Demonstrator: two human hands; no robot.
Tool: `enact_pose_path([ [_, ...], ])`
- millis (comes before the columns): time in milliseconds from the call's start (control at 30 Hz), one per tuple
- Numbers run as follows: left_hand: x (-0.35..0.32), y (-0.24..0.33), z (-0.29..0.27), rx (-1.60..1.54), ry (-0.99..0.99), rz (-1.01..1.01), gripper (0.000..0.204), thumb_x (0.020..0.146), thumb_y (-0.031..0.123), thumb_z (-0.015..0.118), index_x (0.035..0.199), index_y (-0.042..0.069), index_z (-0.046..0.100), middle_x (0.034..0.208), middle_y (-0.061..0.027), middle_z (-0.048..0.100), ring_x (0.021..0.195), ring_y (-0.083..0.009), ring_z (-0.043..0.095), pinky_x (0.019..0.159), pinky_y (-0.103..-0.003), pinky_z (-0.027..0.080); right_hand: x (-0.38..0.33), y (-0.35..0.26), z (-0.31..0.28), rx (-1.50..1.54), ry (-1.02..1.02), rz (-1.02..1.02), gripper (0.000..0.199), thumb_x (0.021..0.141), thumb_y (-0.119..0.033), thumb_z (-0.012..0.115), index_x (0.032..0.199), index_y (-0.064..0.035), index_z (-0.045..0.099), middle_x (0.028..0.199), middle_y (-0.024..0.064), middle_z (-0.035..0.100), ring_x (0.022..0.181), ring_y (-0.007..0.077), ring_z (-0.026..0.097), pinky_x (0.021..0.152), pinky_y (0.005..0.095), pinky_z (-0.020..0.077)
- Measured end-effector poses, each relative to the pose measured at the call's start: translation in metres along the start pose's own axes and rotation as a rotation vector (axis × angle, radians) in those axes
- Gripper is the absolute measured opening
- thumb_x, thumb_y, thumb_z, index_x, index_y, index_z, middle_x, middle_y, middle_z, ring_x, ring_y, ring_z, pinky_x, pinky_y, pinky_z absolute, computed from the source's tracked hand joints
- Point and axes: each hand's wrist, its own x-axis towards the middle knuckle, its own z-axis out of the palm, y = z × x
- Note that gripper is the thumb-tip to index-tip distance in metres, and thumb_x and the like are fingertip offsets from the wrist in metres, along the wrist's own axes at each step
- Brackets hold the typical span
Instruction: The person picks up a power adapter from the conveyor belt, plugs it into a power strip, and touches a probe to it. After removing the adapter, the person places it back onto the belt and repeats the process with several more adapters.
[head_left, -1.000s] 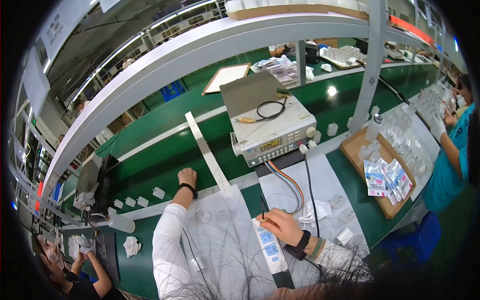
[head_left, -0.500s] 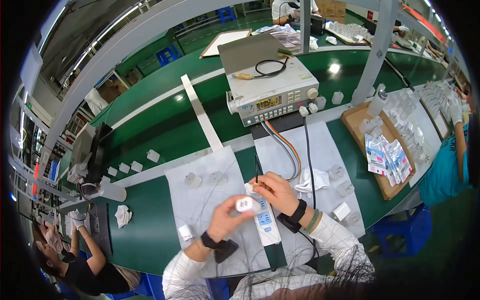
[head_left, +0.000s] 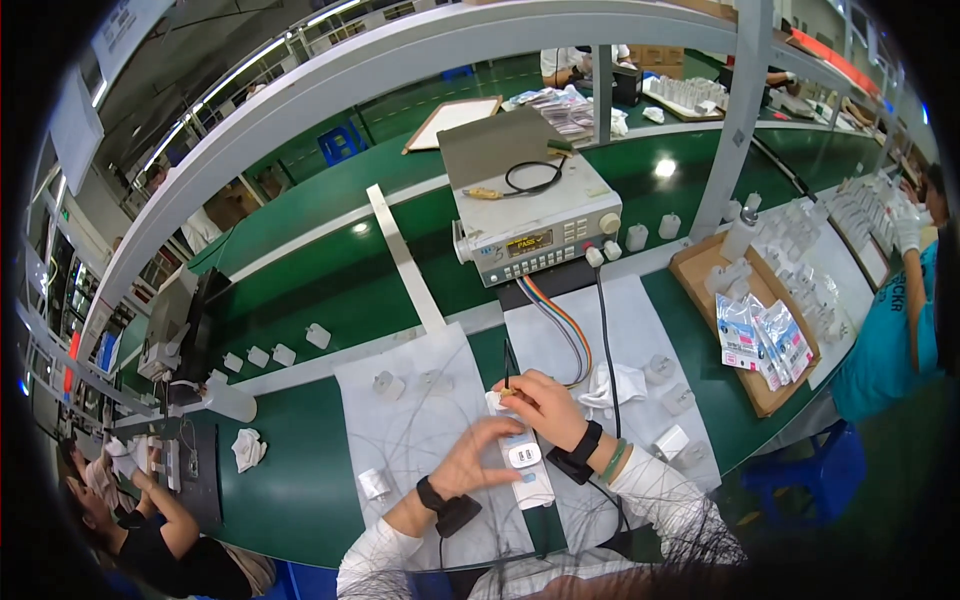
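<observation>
I spread the fingers of my left hand [head_left: 462,465] wide beside a white charger [head_left: 523,456] seated on a power strip [head_left: 538,494] near the desk's [head_left: 300,470] near edge; from my remote seat I cannot tell if they touch it. My right hand's [head_left: 548,408] fingers pinch a small brass-coloured plug [head_left: 507,392] over the strip's far end. At the desk's right edge, a shallow cardboard box [head_left: 708,304] holds glossy blue, pink and white packets [head_left: 765,336] and, toward its far end, clear plastic pieces [head_left: 729,280]; a capped, cloudy bottle [head_left: 740,238] stands at its far corner. Beyond, toward the far right, a pale tray [head_left: 873,262] carries rows of clear pieces beside a co-worker's gloved hand [head_left: 905,233]. Smooth white sheets [head_left: 410,440] cover part of the glossy green desktop, with rounded, blocky chargers [head_left: 374,485] on the left one and a crumpled cloth [head_left: 615,388] on the right. Toward the far edge sits a boxy metal meter [head_left: 545,235], a flat rainbow cable [head_left: 560,325] curving from its front.
</observation>
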Motion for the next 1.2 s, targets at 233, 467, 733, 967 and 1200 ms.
enact_pose_path([
  [233,0.029,-0.032,0.005,0.050,0.222,-0.139,0.046,0.071,0.015,0.079,0.114,0.009,0.063,0.103,-0.0058,0.060,0.096,-0.0221,0.054,0.085,-0.032,0.045,0.001,0.006,0.003,-0.090,0.070,-0.142,0.017,0.086,-0.011,0.065,0.100,-0.0017,0.064,0.084,0.0089,0.058,0.070,0.0211,0.058,0.063,0.0289,0.0464],
  [467,0.030,-0.040,0.008,0.101,0.213,-0.140,0.042,0.072,0.014,0.077,0.113,0.009,0.066,0.097,-0.0062,0.061,0.093,-0.0223,0.053,0.085,-0.031,0.045,-0.020,-0.043,-0.024,-0.031,0.052,-0.129,0.012,0.085,-0.005,0.063,0.094,0.0020,0.065,0.082,0.0099,0.061,0.066,0.0196,0.055,0.060,0.0278,0.0433],
  [733,0.029,-0.036,0.008,0.028,0.217,-0.175,0.041,0.073,0.014,0.076,0.113,0.010,0.067,0.096,-0.0056,0.061,0.096,-0.0219,0.051,0.085,-0.031,0.044,-0.056,-0.044,-0.020,-0.108,-0.094,0.019,0.018,0.086,-0.012,0.065,0.103,-0.0059,0.068,0.075,0.0080,0.055,0.061,0.0181,0.053,0.055,0.0277,0.0421],
  [967,0.029,-0.033,0.010,0.008,0.209,-0.168,0.042,0.073,0.021,0.076,0.113,0.013,0.067,0.100,-0.0037,0.065,0.094,-0.0227,0.050,0.088,-0.032,0.043,-0.060,-0.049,-0.019,-0.264,-0.114,-0.090,0.018,0.085,-0.016,0.067,0.101,-0.0084,0.069,0.074,0.0051,0.056,0.053,0.0175,0.053,0.050,0.0287,0.0423],
  [1200,0.028,-0.032,0.009,0.007,0.185,-0.208,0.040,0.074,0.020,0.075,0.114,0.013,0.067,0.106,-0.0013,0.065,0.097,-0.0220,0.049,0.090,-0.032,0.042,-0.059,-0.044,-0.020,-0.251,-0.105,-0.020,0.018,0.085,-0.018,0.068,0.100,-0.0084,0.068,0.073,0.0048,0.056,0.055,0.0175,0.057,0.051,0.0297,0.0446],
])
